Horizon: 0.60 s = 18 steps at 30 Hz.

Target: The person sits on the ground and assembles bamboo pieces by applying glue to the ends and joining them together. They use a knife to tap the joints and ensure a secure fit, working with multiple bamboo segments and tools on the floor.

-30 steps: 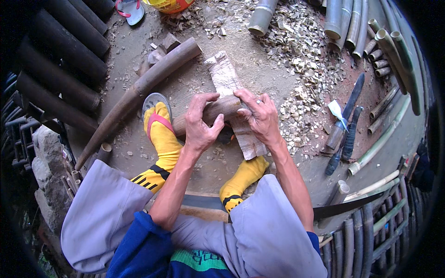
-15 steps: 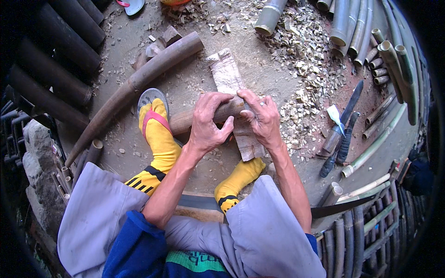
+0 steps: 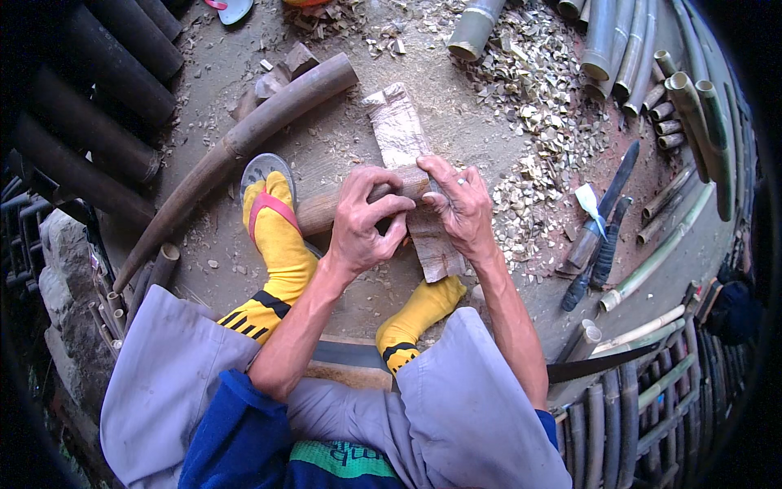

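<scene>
A short brown bamboo piece [image 3: 319,211] lies across a rough wooden block [image 3: 398,124]. My left hand [image 3: 366,216] bends over the bamboo piece, its forefinger along the top and its thumb meeting another fingertip in a loop. At the bamboo's right end, above the block, my right hand [image 3: 463,205] pinches with thumb and fingers, a ring on one finger. Whether something small sits between the fingertips is hidden. My left foot in a yellow sock and flip-flop [image 3: 273,213] is beside the bamboo's left end. My other yellow-socked foot [image 3: 423,314] touches the block's near end.
A long curved bamboo pole [image 3: 236,143] lies to the left, its far end by some wooden chunks [image 3: 300,61]. Wood chips [image 3: 542,147] are heaped at right. Beyond them lie a large knife [image 3: 611,191], a second dark-handled tool [image 3: 612,244] and several bamboo poles [image 3: 599,49]. A saw blade [image 3: 599,364] shows near my right knee.
My left thumb and a fingertip have come together, narrowing the gap between them. My right hand keeps its place at the bamboo's end.
</scene>
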Available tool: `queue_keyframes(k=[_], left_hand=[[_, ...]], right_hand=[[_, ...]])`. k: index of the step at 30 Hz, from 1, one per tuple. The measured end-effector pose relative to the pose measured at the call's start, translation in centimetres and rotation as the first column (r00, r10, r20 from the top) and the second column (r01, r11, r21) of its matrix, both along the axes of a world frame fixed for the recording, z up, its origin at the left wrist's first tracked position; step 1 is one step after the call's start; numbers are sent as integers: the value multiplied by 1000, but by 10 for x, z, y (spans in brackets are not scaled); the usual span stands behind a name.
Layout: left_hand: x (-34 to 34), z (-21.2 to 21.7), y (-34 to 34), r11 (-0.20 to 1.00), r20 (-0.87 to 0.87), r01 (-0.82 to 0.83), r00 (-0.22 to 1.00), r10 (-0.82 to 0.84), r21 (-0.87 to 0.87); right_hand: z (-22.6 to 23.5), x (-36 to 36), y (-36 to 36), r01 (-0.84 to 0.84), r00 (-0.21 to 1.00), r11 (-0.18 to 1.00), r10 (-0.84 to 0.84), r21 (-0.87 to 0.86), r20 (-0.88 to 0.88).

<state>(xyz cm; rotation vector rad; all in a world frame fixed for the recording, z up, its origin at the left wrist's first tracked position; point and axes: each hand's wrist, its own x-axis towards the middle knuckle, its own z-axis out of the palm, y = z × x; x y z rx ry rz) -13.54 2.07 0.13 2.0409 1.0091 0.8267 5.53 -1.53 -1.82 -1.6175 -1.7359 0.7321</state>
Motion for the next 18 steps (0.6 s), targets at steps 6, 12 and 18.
queue_keyframes(k=[6, 12, 18], left_hand=[[7, 14, -5, 999, -152, -43, 987, 46, 22], [-12, 4, -18, 962, -150, -273, 951, 271, 8], [2, 18, -16, 974, -245, -202, 944, 221, 102]], right_hand=[[-5, 1, 0, -2, 1000, 1000, 3, 14, -21], [-3, 3, 1, -6, 1000, 1000, 7, 17, -27], [-6, 2, 1, -15, 999, 1000, 16, 25, -34]])
